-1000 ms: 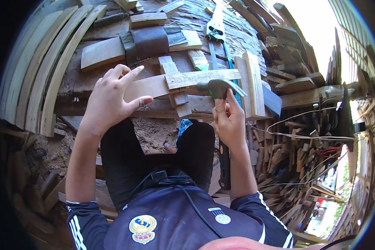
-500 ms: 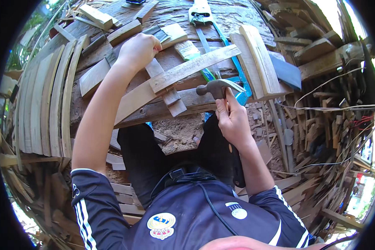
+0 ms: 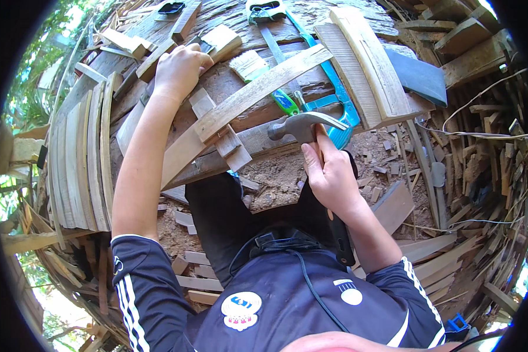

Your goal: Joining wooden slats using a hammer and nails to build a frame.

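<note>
My right hand (image 3: 334,182) grips a claw hammer (image 3: 302,125) near its head, with the dark handle hanging down past my wrist. My left hand (image 3: 180,69) reaches over the workbench with its fingers curled down, beside a pale wood block (image 3: 222,42) and a small dark object (image 3: 200,44). What those fingers hold, if anything, is hidden. Between my hands, a long wooden strip (image 3: 267,91) lies aslant over a wider board (image 3: 182,158) and a short crosspiece (image 3: 233,149) at the bench's near edge.
Beyond the strip lie a turquoise-framed saw (image 3: 334,82) and a white-bristled brush (image 3: 248,66). Thick boards (image 3: 372,64) and a grey plank (image 3: 419,76) sit at the right, several upright slats (image 3: 79,158) at the left. Scrap wood (image 3: 481,170) is piled on the right.
The view has shifted, so the bench things stand farther left and tilted. My left hand stays curled near the wood block, and my right hand still holds the hammer.
</note>
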Tool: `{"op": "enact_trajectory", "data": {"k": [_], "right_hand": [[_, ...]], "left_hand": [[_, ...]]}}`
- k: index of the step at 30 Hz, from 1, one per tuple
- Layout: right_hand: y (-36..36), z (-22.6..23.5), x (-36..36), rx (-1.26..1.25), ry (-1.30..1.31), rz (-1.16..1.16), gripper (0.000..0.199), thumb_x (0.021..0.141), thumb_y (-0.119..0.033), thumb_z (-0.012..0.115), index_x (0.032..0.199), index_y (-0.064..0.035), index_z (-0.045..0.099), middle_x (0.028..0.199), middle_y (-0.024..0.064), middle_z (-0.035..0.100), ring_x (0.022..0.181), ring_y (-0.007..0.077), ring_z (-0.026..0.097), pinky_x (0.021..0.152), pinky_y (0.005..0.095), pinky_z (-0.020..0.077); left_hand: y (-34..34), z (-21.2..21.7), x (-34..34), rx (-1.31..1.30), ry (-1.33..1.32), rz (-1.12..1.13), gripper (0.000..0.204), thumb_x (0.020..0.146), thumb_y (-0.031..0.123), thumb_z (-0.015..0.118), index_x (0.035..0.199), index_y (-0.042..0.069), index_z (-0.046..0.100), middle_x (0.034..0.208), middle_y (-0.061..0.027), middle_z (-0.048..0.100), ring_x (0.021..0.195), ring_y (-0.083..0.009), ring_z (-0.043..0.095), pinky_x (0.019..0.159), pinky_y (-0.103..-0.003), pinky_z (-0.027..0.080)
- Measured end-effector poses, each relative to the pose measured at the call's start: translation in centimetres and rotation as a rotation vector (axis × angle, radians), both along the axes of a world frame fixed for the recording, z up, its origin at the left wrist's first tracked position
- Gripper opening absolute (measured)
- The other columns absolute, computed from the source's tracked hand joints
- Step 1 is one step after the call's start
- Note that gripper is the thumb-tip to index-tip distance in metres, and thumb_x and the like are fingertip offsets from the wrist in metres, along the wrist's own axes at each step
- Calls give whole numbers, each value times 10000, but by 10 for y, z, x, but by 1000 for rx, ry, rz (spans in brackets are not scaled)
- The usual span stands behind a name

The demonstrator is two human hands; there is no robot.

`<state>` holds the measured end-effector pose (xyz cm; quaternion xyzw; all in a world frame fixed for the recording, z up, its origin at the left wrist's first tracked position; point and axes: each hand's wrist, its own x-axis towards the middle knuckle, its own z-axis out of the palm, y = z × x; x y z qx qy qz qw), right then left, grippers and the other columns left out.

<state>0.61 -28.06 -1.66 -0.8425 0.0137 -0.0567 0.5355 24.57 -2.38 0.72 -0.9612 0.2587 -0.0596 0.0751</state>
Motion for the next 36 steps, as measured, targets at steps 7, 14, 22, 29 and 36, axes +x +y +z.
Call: {"op": "enact_trajectory", "data": {"k": [7,14,22,29,36], "right_hand": [[-1,4,3,64,10,49,426,992,-69,585,1349,135,476,877,307,677,837,466,687,698,455,538],[-2,0,3,62,-9,43,431,991,-65,576,1355,139,470,878,309,679,833,469,683,704,469,537],[4,1,2,44,40,9,447,1007,-107,577,1365,139,473,920,321,684,858,468,687,732,464,542],[1,0,3,-10,70,-1,436,1010,-116,573,1365,124,488,975,333,680,908,473,682,766,463,541],[3,-2,6,-21,58,3,422,1010,-116,569,1366,98,494,920,293,690,864,468,680,711,453,529]], "left_hand": [[-2,-20,18,-179,-127,73,125,875,216,732,966,163,799,952,-70,741,886,-273,730,826,-411,560],[-31,-8,18,-169,355,377,346,832,369,799,954,45,802,930,-199,758,906,-308,744,887,-396,559],[-18,-22,26,-156,322,345,247,830,251,761,942,32,793,953,-195,760,908,-307,744,895,-384,560],[-9,16,-53,-612,373,147,191,897,146,682,991,-19,706,857,-112,722,790,-157,679,769,-310,546],[13,9,-84,-736,347,205,160,904,105,711,1014,-9,735,881,-83,750,802,-134,692,774,-287,552]]}}
